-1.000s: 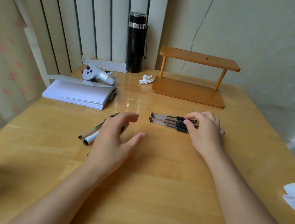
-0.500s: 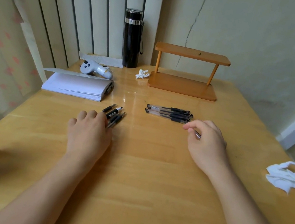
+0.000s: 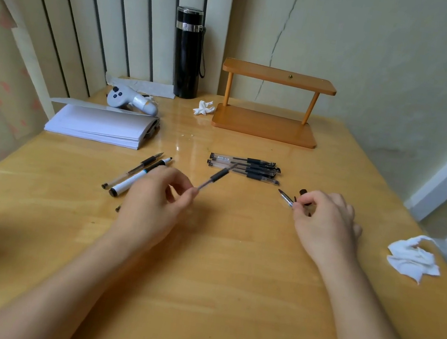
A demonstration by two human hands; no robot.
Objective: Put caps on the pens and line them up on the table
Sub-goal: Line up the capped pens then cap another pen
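My left hand (image 3: 156,202) pinches an uncapped clear pen with a black grip (image 3: 216,175), lifted off the table with its tip pointing up and right. My right hand (image 3: 326,222) holds a pen cap (image 3: 285,198), its clip pointing left toward the pen. Several capped black pens (image 3: 244,168) lie side by side in a row on the wooden table (image 3: 228,273), just beyond both hands. Two loose pens lie left of my left hand: a clear one (image 3: 133,170) and a white marker (image 3: 138,177). A further pen is mostly hidden under my left hand.
A white paper stack (image 3: 99,126), a white controller (image 3: 132,99) and a black flask (image 3: 187,52) stand at the back left. A small wooden shelf (image 3: 271,103) is at the back. Crumpled tissues lie by the shelf (image 3: 203,107) and at the right edge (image 3: 413,258).
My left hand has picked an uncapped pen from the loose group and raised it. My right hand left the capped row and now holds a cap out toward it.
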